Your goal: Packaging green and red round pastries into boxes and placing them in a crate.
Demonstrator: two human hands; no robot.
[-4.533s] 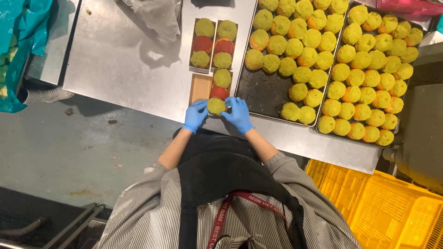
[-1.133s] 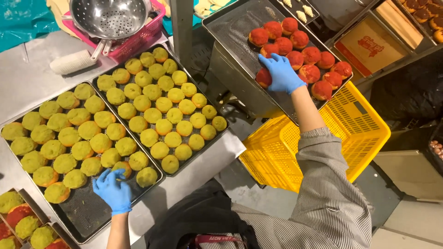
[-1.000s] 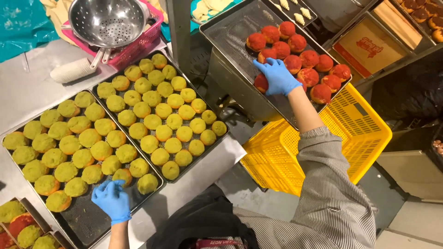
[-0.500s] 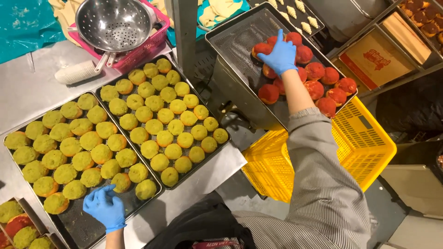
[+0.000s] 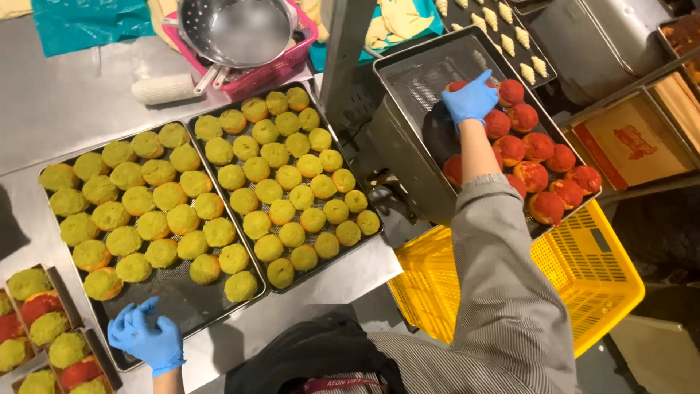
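My right hand, in a blue glove, reaches far right and curls over a red bun at the far end of a dark tray. Several more red buns fill that tray's right side. My left hand, also gloved, rests with fingers spread on the near edge of the left baking tray and holds nothing. That tray and the one beside it carry rows of green-yellow buns.
Small open boxes with green and red buns lie at the bottom left. A metal colander sits in a pink basket behind the trays, next to a white roll. A yellow crate stands below the red-bun tray.
My right hand has moved up along the red-bun tray to its far end. My left hand has slid down to the near edge of the left tray. The view has shifted to the right.
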